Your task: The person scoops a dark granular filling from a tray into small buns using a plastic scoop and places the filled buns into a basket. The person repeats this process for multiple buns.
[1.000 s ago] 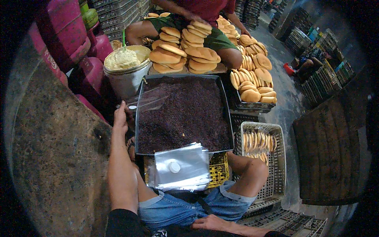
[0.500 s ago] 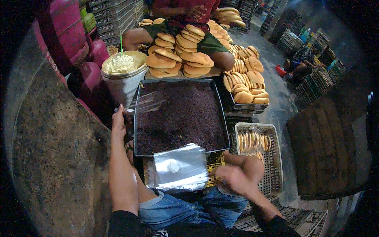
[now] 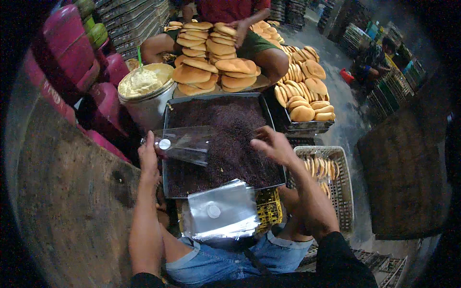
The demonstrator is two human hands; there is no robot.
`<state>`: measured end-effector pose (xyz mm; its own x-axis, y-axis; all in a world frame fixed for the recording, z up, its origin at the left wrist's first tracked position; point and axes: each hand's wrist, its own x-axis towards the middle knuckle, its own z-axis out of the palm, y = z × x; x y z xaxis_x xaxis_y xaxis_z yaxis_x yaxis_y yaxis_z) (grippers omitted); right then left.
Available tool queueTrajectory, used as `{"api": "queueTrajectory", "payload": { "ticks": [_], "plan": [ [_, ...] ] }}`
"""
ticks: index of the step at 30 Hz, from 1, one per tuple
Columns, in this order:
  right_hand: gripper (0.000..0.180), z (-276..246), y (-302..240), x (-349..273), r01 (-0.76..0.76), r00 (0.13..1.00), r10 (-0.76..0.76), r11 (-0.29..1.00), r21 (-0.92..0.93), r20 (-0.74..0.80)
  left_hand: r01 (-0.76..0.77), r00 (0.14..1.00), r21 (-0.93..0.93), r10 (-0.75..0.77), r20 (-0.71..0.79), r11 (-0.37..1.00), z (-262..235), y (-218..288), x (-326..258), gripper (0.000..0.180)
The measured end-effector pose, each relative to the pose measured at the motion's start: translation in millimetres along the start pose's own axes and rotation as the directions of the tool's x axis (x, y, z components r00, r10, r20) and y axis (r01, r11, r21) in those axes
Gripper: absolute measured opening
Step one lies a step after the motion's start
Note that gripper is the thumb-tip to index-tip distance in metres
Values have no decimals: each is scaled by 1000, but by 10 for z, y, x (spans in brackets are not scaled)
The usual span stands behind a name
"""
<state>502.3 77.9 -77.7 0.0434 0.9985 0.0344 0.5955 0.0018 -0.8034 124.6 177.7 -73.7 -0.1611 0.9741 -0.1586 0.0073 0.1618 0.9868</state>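
Note:
My left hand (image 3: 149, 156) pinches the end of a clear plastic bag (image 3: 188, 146) with a round white label. The bag stretches sideways over the left part of a wide, dark-rimmed tray (image 3: 216, 95). Dark brown sprinkles (image 3: 225, 139), like chocolate, fill that tray. Above its right side is my right hand (image 3: 274, 148), fingers apart and slightly bent, with nothing visible in them. Close to my lap, a pile of flat clear bags (image 3: 225, 209) lies against the tray's near edge, its top bag bearing a similar label.
Beyond the tray, a seated person touches stacked round buns (image 3: 192, 77). A bucket of pale cream (image 3: 144, 84) stands left, by pink gas cylinders (image 3: 72, 43). More buns (image 3: 305, 101) fill a box at right, near a white crate (image 3: 343, 192) of bagged buns. A wooden surface (image 3: 81, 206) flanks me.
My right hand has risen from beside the bag pile to above the sprinkles. The bag in my left hand has steadied and dropped slightly. The other person's hand has come down to the buns.

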Motion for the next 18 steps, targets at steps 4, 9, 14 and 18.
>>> {"api": "queueTrajectory", "payload": {
  "ticks": [4, 9, 14, 18],
  "plan": [
    [66, 307, -799, -104, 81, 997, -82, 968, 237, -8, -204, 974, 22, 201, 106, 979, 457, 136, -168, 44],
    [33, 524, -740, 75, 44, 993, -22, 980, 194, -116, -158, 975, 52, 148, 167, 986, 664, 193, -37, 50],
    [33, 580, -882, 73, 254, 897, -274, 962, -102, -348, -363, 929, 72, 367, -51, 929, 578, 111, -92, 63],
    [49, 480, -890, 29, 290, 879, -326, 945, -153, -347, -332, 891, -145, 260, -371, 932, 525, 358, -168, 59]
  ]
}}
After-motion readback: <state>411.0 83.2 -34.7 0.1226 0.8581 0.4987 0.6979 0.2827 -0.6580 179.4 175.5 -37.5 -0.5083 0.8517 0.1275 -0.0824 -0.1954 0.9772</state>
